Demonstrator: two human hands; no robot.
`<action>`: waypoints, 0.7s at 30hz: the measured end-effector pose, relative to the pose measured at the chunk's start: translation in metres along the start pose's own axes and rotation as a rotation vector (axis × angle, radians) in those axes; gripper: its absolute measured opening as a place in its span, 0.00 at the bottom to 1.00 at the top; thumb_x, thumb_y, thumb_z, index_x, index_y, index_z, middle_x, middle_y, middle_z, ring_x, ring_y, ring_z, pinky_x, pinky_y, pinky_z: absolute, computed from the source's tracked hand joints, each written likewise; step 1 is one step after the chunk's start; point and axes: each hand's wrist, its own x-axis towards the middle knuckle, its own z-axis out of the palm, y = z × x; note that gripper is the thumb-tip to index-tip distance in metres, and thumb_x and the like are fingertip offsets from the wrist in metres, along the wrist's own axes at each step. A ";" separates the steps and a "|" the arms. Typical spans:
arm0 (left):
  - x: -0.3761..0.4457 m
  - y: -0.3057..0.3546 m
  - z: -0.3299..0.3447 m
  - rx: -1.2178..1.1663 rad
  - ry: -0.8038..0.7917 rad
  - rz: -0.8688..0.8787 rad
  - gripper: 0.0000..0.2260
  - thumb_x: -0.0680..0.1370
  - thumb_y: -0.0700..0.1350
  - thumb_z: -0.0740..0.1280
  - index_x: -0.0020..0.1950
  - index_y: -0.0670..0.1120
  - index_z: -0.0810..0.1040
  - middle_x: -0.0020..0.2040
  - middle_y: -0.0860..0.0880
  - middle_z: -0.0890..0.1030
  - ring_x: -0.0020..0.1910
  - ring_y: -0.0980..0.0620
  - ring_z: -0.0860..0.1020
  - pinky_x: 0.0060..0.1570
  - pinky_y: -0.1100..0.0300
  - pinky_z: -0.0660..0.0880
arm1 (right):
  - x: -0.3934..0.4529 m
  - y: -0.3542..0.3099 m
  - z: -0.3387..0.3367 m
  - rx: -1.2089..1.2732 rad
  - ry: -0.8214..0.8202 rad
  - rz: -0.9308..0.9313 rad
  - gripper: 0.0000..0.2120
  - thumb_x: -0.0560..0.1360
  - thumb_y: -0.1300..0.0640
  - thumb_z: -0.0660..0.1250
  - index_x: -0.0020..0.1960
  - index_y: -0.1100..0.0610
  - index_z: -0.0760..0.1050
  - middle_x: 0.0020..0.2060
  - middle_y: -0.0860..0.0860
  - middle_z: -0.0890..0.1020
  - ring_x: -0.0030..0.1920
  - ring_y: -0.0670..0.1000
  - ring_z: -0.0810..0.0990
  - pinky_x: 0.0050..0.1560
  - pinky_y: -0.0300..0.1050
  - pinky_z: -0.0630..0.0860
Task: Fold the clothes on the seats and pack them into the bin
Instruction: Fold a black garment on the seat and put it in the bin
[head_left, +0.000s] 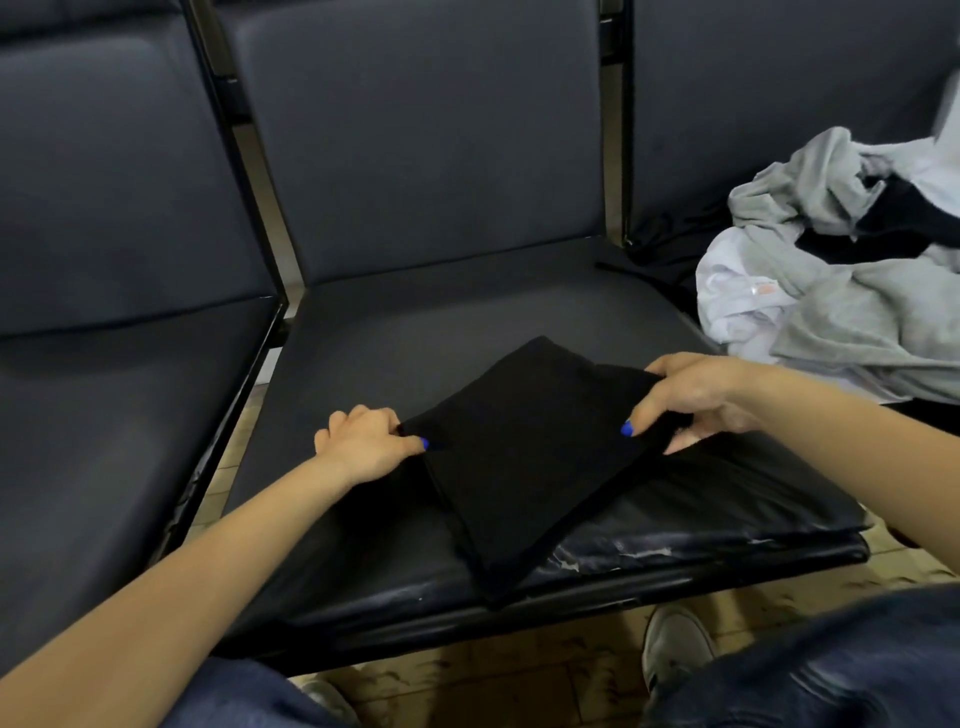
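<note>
Dark padded seats: we pinch a near-folded black garment in left hand and right hand, an unfolded pile beside it, no bin in sight.

You are looking at a dim, soft scene with muted colour. Light falls from above and behind you, so your forearms are evenly lit. The black garment swallows detail; its folds barely show. Pale glare streaks the worn front edge of the seat. Wide-angle bending curves the seat backs near the edges, and the lower corners are smeared and out of focus.
</note>
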 end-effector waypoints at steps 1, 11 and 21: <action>-0.001 0.001 0.000 -0.093 -0.012 0.018 0.12 0.77 0.57 0.64 0.46 0.48 0.73 0.52 0.48 0.73 0.59 0.44 0.70 0.54 0.54 0.64 | 0.000 0.000 -0.003 0.110 0.030 -0.009 0.20 0.70 0.74 0.69 0.57 0.59 0.70 0.54 0.60 0.78 0.50 0.58 0.79 0.36 0.49 0.80; -0.033 0.018 -0.002 -1.364 -0.479 -0.154 0.06 0.75 0.27 0.62 0.44 0.34 0.77 0.41 0.36 0.83 0.37 0.40 0.84 0.37 0.49 0.82 | -0.018 -0.004 -0.007 -0.227 0.074 0.039 0.15 0.74 0.49 0.70 0.46 0.59 0.68 0.43 0.61 0.80 0.39 0.57 0.80 0.41 0.49 0.77; -0.035 0.031 -0.004 -1.507 -0.475 -0.134 0.09 0.76 0.37 0.66 0.55 0.41 0.77 0.58 0.39 0.79 0.50 0.43 0.79 0.35 0.51 0.82 | -0.013 0.013 0.031 -0.159 0.096 -0.021 0.12 0.74 0.57 0.69 0.53 0.61 0.71 0.43 0.55 0.76 0.35 0.50 0.75 0.30 0.39 0.72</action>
